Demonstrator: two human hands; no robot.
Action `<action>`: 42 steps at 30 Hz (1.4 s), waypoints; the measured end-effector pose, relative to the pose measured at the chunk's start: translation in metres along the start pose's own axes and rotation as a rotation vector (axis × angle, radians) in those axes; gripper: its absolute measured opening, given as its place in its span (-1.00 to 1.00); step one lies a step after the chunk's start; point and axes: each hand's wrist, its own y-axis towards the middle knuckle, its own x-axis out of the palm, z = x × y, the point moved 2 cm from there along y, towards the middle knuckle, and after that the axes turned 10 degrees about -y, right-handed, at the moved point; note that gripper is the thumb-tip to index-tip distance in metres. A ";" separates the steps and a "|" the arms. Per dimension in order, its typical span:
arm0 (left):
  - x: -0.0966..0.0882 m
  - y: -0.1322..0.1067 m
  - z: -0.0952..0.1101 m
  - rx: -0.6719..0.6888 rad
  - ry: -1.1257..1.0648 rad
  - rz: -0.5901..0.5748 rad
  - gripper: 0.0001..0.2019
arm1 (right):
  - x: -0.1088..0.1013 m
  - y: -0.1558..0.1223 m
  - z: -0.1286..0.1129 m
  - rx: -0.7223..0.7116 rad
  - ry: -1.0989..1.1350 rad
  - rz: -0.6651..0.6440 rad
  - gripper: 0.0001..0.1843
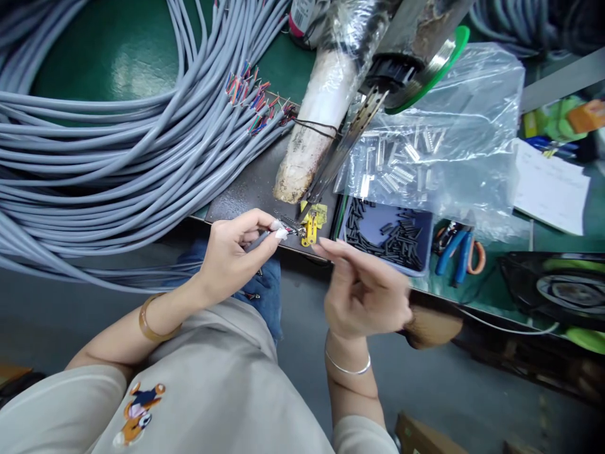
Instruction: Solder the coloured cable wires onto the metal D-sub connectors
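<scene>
On the green worktop (123, 70), blue-handled pliers (449, 251) lie beside an orange-handled tool (481, 257), a white paper sheet (551, 186) farther back, while a cardboard box (428, 436) stands on the grey floor (300, 353) below.

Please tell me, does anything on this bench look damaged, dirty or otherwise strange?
Yes, one thing stands out: the white wrapped piece just beyond the yellow fixture. Its near end is brown and rough, unlike the cleaner white part above, so it looks stained or perhaps scorched; the cause cannot be told.
</scene>
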 end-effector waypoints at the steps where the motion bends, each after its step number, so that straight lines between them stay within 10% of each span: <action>1: 0.000 0.000 0.000 -0.003 -0.002 -0.003 -0.87 | 0.003 0.004 -0.004 -0.053 -0.037 -0.004 -0.67; 16: 0.001 0.011 0.008 0.332 0.186 0.002 -0.93 | 0.024 0.024 -0.010 -0.072 -0.041 -0.011 -0.79; 33: 0.001 0.004 0.011 0.141 0.138 -0.115 -0.97 | 0.019 0.013 -0.006 -0.210 -0.150 0.001 -0.79; 37: 0.000 -0.001 0.015 0.046 0.094 -0.286 -0.95 | 0.015 0.008 0.004 -0.079 0.066 0.048 -0.80; 42: -0.009 -0.020 0.016 0.005 0.171 -0.785 -0.84 | 0.010 0.006 0.021 0.028 0.195 0.265 -0.76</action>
